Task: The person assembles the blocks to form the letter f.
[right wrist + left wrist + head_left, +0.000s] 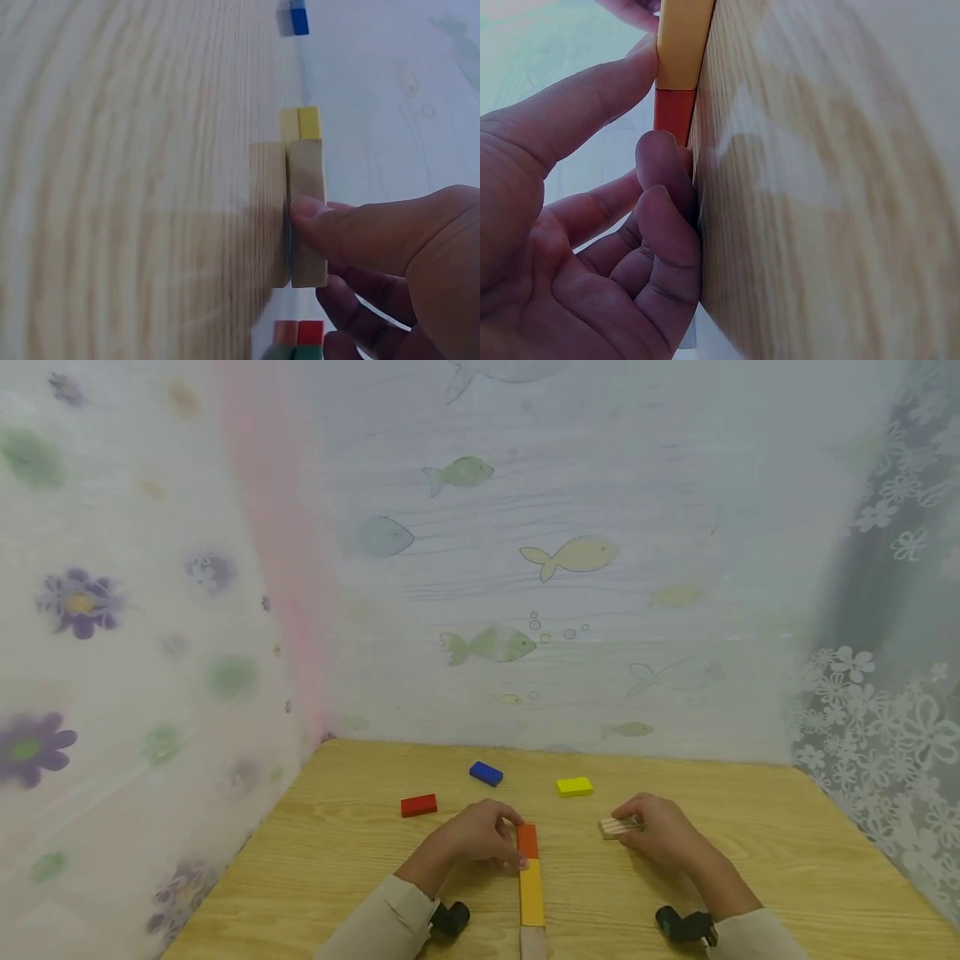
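A row of blocks runs along the table in the head view: an orange-red block point(528, 841) at the far end, a yellow-orange block point(532, 893) against it, then a plain wooden block point(533, 943). My left hand point(483, 835) holds the orange-red block, index fingertip at its far end and thumb by the joint with the yellow-orange block point(682, 45). In the left wrist view, the other fingers of that hand curl beside the row. My right hand point(660, 831) pinches a striped wooden block point(307, 180) between thumb and fingers, low over the table.
Loose blocks lie farther back: red point(418, 806), blue point(486, 773) and yellow point(574, 787). Low in the right wrist view are a red block point(311, 331) and a green block point(309, 352). A patterned curtain point(562, 718) hangs behind the wooden table point(337, 843).
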{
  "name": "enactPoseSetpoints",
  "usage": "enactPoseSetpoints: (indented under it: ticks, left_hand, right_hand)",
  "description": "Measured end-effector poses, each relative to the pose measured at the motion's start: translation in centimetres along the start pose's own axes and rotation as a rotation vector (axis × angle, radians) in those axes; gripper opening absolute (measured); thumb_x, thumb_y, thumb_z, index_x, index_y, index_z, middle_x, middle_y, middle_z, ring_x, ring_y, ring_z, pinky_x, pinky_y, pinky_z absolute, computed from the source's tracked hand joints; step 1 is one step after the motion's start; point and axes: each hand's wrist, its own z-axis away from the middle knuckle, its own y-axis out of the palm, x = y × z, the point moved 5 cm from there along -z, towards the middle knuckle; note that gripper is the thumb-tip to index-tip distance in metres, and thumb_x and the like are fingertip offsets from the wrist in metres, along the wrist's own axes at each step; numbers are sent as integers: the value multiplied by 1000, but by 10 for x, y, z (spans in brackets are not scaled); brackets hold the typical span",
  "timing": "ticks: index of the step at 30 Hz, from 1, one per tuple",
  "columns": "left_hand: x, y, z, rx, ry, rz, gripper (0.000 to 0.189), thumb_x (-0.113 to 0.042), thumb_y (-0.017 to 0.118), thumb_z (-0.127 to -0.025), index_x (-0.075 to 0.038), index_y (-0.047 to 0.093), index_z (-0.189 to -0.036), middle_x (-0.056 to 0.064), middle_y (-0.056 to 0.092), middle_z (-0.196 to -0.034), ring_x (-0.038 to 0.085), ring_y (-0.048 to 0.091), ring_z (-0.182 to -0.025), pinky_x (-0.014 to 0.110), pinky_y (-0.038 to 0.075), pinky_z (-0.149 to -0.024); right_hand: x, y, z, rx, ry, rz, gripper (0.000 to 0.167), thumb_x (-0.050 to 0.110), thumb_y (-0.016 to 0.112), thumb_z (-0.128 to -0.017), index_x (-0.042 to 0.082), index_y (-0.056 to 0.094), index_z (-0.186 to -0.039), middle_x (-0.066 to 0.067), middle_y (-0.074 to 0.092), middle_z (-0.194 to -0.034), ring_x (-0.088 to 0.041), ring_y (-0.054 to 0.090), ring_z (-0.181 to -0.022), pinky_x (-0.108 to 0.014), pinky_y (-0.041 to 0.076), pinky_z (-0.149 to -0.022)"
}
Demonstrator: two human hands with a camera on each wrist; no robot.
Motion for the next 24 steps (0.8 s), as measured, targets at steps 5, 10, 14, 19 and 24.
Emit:
enactPoseSetpoints:
  ticks: [5,10,14,19,24]
  left_hand:
    - [0,1,-1,-2,10,-11,56,-22,92,-78,-12,69,-128,2,71,-82,22,67,-70,34,53,-62]
    - [2,2,-2,1,10,-1,54,-22,92,-78,-13,70,-127,2,72,-82,22,68,-71,34,53,-63]
    - [3,1,-2,1,4,-5,55,-24,92,-78,-13,70,-128,2,72,-83,21,67,-71,34,53,-63]
    - [4,0,-3,-2,-6,-5,57,-25,93,-77,-13,70,-128,2,72,-84,20,66,-70,33,53,-62]
    - [4,0,-3,-5,-3,-8,57,-25,93,-77,-13,70,-127,3,72,-83,20,65,-69,32,52,-62]
  right_hand:
    - [1,0,-2,-5,17,3,27,9,83,-85,8,78,-112,-11,71,-119,-38,67,-109,-53,57,-90]
    - [3,1,-4,-6,29,-5,28,12,84,-85,10,78,-112,-10,71,-121,-38,68,-109,-51,58,-89]
    - [4,3,-7,-3,32,-6,28,14,85,-85,11,79,-112,-9,71,-121,-36,68,-110,-51,58,-89]
    - [9,4,-9,5,51,-19,28,14,83,-86,12,79,-113,-8,71,-122,-36,68,-111,-51,58,-89]
    - [15,4,-11,11,45,-18,27,15,83,-87,12,79,-114,-8,71,-121,-33,68,-109,-48,59,-86]
